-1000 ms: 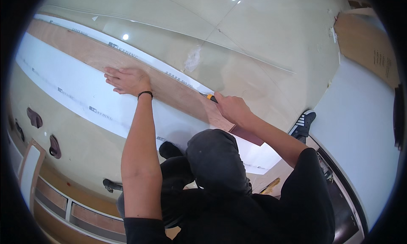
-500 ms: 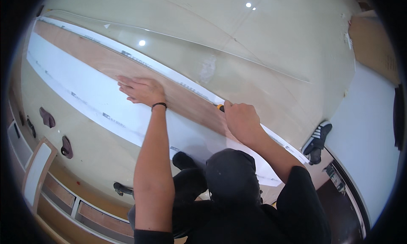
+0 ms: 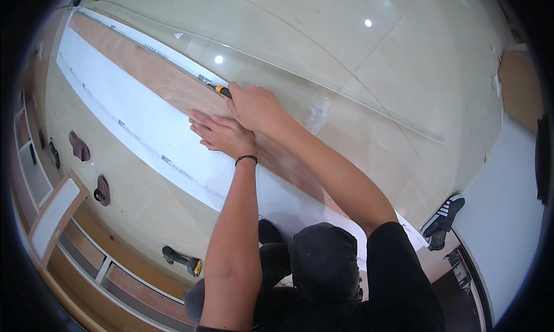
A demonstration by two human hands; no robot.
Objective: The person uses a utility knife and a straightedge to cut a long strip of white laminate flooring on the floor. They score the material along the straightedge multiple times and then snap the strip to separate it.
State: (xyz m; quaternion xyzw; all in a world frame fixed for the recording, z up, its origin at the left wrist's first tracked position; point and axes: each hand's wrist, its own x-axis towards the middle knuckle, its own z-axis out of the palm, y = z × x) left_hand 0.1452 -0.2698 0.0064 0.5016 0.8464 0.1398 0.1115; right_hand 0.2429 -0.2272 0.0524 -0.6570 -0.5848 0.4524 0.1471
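My right hand [image 3: 254,107] grips a yellow-and-black utility knife [image 3: 221,90] whose tip sits at the far edge of a long brown wooden strip [image 3: 156,78]. My left hand [image 3: 222,134] lies flat, fingers spread, on that strip just nearer to me, a black band on its wrist. Beside the strip runs a long white sheet [image 3: 133,130] on the tiled floor. A clear plastic film [image 3: 323,72] lies along the strip's far side.
A black-and-yellow power tool [image 3: 183,260] lies on the floor near my knee. Two dark brown pieces [image 3: 79,146] rest at the left by a low wooden cabinet frame [image 3: 57,216]. A black-and-white shoe [image 3: 441,219] stands at the right beside a white panel [image 3: 508,216].
Both hands have travelled further along the strip away from my body; the right hand with the knife now sits just beyond the left hand, close together.
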